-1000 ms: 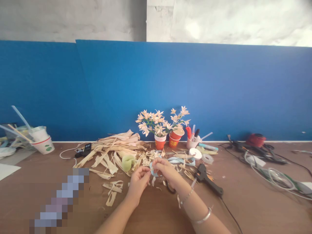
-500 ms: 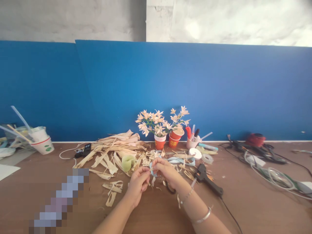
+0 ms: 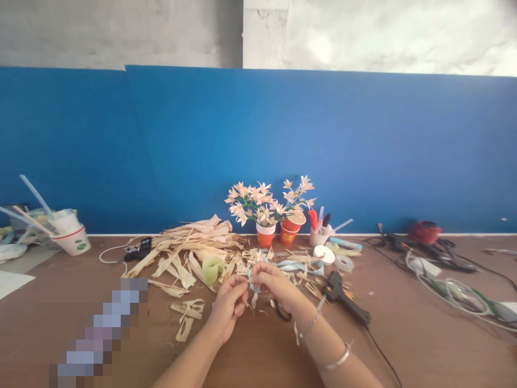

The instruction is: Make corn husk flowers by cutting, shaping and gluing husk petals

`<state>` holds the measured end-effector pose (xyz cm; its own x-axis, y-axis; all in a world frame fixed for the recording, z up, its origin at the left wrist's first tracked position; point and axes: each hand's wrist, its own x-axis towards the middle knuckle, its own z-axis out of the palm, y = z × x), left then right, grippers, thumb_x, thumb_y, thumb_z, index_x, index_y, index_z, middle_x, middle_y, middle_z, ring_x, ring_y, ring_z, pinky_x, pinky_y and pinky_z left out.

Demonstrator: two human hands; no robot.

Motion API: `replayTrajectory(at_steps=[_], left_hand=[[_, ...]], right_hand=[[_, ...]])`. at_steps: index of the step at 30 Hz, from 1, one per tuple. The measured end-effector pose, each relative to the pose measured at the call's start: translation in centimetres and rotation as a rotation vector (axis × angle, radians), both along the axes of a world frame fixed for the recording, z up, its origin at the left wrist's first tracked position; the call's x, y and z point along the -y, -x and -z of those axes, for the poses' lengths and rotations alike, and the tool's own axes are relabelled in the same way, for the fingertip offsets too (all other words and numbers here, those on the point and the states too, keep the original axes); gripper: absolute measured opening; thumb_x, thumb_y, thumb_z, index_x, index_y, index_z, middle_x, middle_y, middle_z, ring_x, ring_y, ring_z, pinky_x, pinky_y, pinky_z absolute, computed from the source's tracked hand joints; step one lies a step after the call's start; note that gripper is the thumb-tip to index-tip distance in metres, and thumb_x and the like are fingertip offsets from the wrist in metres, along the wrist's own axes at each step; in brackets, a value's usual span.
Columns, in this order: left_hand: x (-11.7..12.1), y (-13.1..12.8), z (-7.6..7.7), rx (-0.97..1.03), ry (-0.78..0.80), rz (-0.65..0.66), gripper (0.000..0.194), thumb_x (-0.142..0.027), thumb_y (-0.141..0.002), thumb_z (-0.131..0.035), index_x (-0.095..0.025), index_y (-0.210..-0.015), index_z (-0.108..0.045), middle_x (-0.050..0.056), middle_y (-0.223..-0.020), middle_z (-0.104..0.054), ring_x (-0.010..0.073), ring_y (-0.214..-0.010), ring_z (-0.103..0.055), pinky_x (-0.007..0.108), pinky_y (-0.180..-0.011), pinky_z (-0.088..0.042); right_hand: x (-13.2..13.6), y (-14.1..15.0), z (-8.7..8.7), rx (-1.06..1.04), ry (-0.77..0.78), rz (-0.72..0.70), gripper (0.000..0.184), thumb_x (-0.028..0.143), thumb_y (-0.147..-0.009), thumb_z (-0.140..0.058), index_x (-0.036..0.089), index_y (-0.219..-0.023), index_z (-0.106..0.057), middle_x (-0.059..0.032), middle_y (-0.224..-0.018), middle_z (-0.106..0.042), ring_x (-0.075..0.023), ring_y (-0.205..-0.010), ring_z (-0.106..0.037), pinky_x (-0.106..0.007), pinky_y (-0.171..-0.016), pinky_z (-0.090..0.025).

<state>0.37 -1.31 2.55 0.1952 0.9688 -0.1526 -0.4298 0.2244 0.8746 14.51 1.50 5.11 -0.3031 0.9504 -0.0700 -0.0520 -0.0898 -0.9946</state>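
My left hand (image 3: pixel 231 304) and my right hand (image 3: pixel 273 286) meet fingertip to fingertip above the middle of the table. Between them is a small light blue strip (image 3: pixel 255 286), thin like ribbon or dyed husk, pinched by the thumb and forefinger of each hand. Most of it is hidden by my fingers. Below my right palm a black loop (image 3: pixel 283 311) shows, possibly a scissor handle; whether my fingers hold it I cannot tell. Dry husk scraps (image 3: pixel 188 318) lie to the left of my hands, and a rolled pale green strip (image 3: pixel 212 269) stands just beyond them.
Husk flowers (image 3: pixel 254 199) stand in red paper cups (image 3: pixel 265 237) at the back. A black glue gun (image 3: pixel 347 299) with its cord lies right of my hands. A husk pile (image 3: pixel 197 240) spreads behind. Cables (image 3: pixel 452 296) tangle at right; a white cup (image 3: pixel 72 241) holds straws at left.
My hands stay in nearly the same place. The blue strip between my fingertips has shifted slightly, and less of it shows above the fingers.
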Motion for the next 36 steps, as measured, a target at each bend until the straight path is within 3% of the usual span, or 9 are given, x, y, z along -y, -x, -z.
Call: replayTrajectory(at_steps=[10,19,28,36], left_hand=[[-0.1,0.1,0.4,0.037,0.012,0.023,0.021,-0.029,-0.070,-0.063,-0.018,-0.079,-0.047,-0.009,-0.050,-0.046,-0.0010,-0.034,-0.022,0.015,-0.036,-0.007],[-0.2,0.1,0.2,0.017,0.013,-0.025,0.024,-0.032,-0.068,-0.066,-0.017,-0.078,-0.049,-0.009,-0.050,-0.046,-0.0011,-0.034,-0.023,0.015,-0.035,-0.008],[-0.2,-0.2,0.4,-0.082,-0.017,0.004,0.027,-0.037,-0.067,-0.068,-0.014,-0.071,-0.054,-0.005,-0.053,-0.053,-0.0014,-0.034,-0.027,0.016,-0.036,-0.009],[-0.3,-0.3,0.6,-0.233,-0.057,-0.024,0.030,-0.041,-0.067,-0.067,-0.012,-0.074,-0.060,0.003,-0.069,-0.066,-0.0014,-0.033,-0.029,0.018,-0.038,-0.009]], right_hand=[[-0.2,-0.1,0.1,0.002,0.001,0.003,0.005,0.020,-0.065,-0.058,0.016,-0.069,-0.058,0.0047,-0.058,-0.054,-0.0093,-0.057,-0.049,-0.020,-0.053,-0.032],[-0.7,-0.4,0.8,-0.022,0.051,-0.072,0.026,0.026,-0.060,-0.071,0.015,-0.082,-0.062,0.0039,-0.062,-0.058,-0.0077,-0.053,-0.047,-0.020,-0.050,-0.029],[-0.8,-0.3,0.6,-0.026,0.024,0.072,0.021,0.029,-0.059,-0.071,0.013,-0.072,-0.064,0.0034,-0.056,-0.055,-0.0071,-0.051,-0.044,-0.020,-0.050,-0.030],[-1.4,0.0,1.3,-0.033,-0.018,0.175,0.023,0.027,-0.056,-0.068,0.014,-0.074,-0.060,0.0044,-0.055,-0.056,-0.0063,-0.045,-0.043,-0.020,-0.046,-0.031]])
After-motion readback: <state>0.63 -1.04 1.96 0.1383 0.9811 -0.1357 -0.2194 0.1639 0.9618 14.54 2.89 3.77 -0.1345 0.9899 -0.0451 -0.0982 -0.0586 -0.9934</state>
